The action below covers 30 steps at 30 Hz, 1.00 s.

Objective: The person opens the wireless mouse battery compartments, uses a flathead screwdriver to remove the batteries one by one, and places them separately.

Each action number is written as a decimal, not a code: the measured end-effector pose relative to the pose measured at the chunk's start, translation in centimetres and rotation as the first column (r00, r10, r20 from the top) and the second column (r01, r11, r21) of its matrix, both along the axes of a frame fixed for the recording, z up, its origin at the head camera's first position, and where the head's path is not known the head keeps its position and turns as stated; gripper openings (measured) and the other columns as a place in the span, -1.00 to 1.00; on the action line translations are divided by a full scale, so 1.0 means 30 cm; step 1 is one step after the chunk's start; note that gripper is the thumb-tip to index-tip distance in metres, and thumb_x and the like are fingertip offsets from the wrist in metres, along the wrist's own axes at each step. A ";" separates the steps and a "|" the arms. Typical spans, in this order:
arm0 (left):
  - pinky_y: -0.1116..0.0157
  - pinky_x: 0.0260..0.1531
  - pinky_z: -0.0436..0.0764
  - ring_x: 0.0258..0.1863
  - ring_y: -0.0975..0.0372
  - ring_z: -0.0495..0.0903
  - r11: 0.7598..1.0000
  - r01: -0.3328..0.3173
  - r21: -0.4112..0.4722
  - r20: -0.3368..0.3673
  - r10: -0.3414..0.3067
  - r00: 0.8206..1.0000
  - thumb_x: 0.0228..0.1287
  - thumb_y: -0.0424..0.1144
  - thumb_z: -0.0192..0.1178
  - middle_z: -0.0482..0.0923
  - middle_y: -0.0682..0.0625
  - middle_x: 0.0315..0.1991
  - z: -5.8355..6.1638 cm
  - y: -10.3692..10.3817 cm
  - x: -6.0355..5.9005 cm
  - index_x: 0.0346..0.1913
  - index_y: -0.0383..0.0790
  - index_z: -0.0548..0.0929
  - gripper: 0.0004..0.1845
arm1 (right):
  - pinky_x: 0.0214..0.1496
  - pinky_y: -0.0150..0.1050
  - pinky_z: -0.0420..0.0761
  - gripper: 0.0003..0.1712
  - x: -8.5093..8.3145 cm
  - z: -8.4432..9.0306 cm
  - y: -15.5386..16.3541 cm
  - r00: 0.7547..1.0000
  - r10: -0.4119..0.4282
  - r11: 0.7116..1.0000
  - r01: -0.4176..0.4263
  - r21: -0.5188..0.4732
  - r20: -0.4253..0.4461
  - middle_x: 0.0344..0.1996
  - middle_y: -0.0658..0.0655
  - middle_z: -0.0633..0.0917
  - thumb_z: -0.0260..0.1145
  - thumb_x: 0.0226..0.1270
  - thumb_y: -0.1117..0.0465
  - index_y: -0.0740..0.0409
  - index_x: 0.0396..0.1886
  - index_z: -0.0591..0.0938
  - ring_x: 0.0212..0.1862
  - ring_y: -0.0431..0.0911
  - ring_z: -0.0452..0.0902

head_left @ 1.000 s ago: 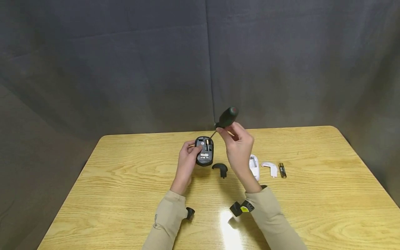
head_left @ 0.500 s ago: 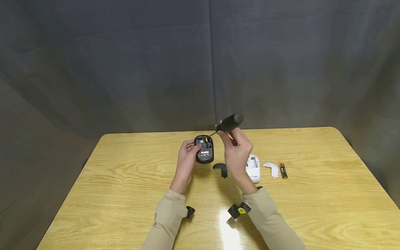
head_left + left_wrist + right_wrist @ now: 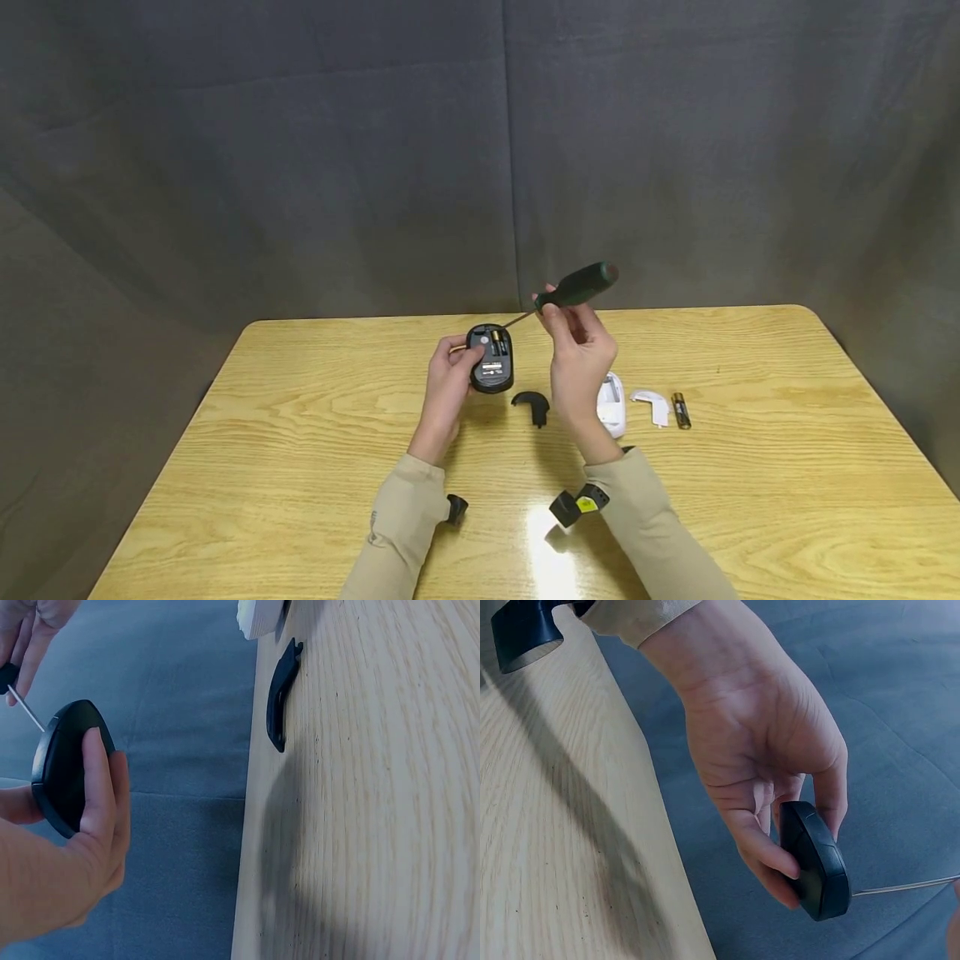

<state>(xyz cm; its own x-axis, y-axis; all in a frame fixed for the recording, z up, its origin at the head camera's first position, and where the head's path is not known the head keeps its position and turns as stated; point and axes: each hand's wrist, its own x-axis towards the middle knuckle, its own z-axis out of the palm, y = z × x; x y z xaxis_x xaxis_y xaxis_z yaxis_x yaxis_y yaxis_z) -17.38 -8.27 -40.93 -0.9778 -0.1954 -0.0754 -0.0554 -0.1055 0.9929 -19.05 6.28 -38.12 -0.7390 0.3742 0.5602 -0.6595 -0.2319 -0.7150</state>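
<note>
A black computer mouse [image 3: 491, 375] is turned underside up, its battery compartment open with batteries [image 3: 499, 343] inside. My left hand [image 3: 448, 385] grips it by the left side, thumb on the underside. In the left wrist view, fingers [image 3: 97, 780] lie along the mouse's top shell. My right hand [image 3: 581, 358] pinches a screwdriver [image 3: 581, 285] with a dark green handle near the handle's front end. Its thin metal shaft [image 3: 900, 887] slants down to the left, its tip at the upper end of the battery compartment. Both hands are raised above the table.
A black battery cover [image 3: 536, 407] lies below the mouse. To its right are a white mouse [image 3: 612, 412] partly hidden by my right hand, a white battery cover [image 3: 654, 405] and a loose battery [image 3: 681, 411]. Behind the wooden table [image 3: 262, 433] hangs a dark curtain [image 3: 360, 192].
The screwdriver handle has dipped and swung right, its shaft now lying flatter. My right hand has shifted slightly right; the left hand still holds the black mouse in nearly the same place.
</note>
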 end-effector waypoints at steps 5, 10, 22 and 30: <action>0.40 -0.50 0.55 -0.37 0.29 0.61 1.000 -0.007 0.011 0.003 0.007 1.000 0.44 -0.32 0.15 0.66 -0.20 -0.11 -0.002 -0.005 0.000 0.19 -0.41 0.48 -0.65 | 0.10 -0.08 0.67 -0.71 -0.007 -0.009 -0.001 0.999 0.036 0.999 -0.036 -0.039 -0.004 -0.11 0.26 0.76 0.32 0.47 0.44 0.62 0.04 0.62 -0.05 0.02 0.78; 0.41 -0.48 0.58 -0.35 0.28 0.63 1.000 -0.007 0.015 -0.008 0.008 1.000 0.44 -0.32 0.14 0.65 -0.22 -0.09 -0.004 -0.010 0.000 0.22 -0.41 0.48 -0.63 | 0.13 -0.11 0.66 -0.72 -0.012 -0.009 0.008 0.999 0.051 0.998 -0.050 -0.047 0.005 -0.04 0.18 0.71 0.22 0.53 0.47 0.66 0.08 0.54 -0.03 -0.04 0.77; 0.41 -0.47 0.60 -0.31 0.25 0.62 1.000 0.004 0.006 -0.026 -0.004 1.000 0.44 -0.32 0.15 0.61 -0.21 -0.07 0.005 0.004 0.000 0.25 -0.41 0.47 -0.60 | 0.12 -0.11 0.67 -0.72 -0.009 -0.005 0.014 0.999 0.042 0.999 -0.041 0.023 -0.023 -0.04 0.17 0.73 0.22 0.50 0.50 0.67 0.08 0.54 -0.03 -0.03 0.77; 0.41 -0.42 0.63 -0.30 0.24 0.61 1.000 -0.005 -0.006 -0.017 0.004 1.000 0.41 -0.34 0.17 0.56 -0.21 -0.07 0.000 0.007 0.001 0.24 -0.42 0.48 -0.60 | 0.12 -0.11 0.67 -0.74 0.000 -0.007 0.013 0.998 0.050 0.996 -0.048 0.070 -0.030 -0.06 0.15 0.74 0.22 0.48 0.54 0.66 0.07 0.55 -0.04 -0.09 0.77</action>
